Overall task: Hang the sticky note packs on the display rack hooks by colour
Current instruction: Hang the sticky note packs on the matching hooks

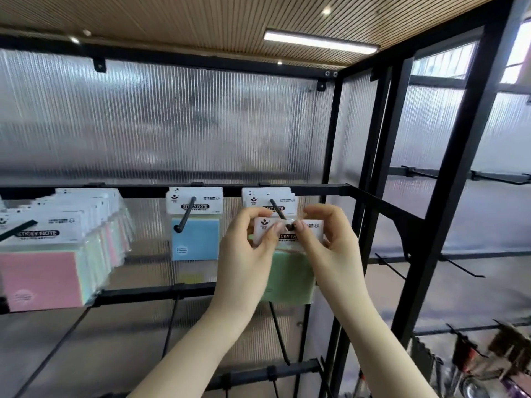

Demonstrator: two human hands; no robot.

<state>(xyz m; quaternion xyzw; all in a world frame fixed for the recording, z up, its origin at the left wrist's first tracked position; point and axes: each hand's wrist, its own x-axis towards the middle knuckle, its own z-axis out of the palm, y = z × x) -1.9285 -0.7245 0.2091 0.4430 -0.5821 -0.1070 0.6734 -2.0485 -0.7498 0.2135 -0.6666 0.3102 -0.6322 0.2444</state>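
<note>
Green sticky note pack (290, 280) sits at the tip of the right-hand hook (277, 209) on the rack rail (316, 188), its white header pinched by left hand (244, 254) and right hand (330, 242).

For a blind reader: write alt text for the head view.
Both hands, left hand and right hand, pinch the header of a green sticky note pack at the tip of the right hook. A blue pack hangs on the middle hook; mixed packs crowd the left.
</note>
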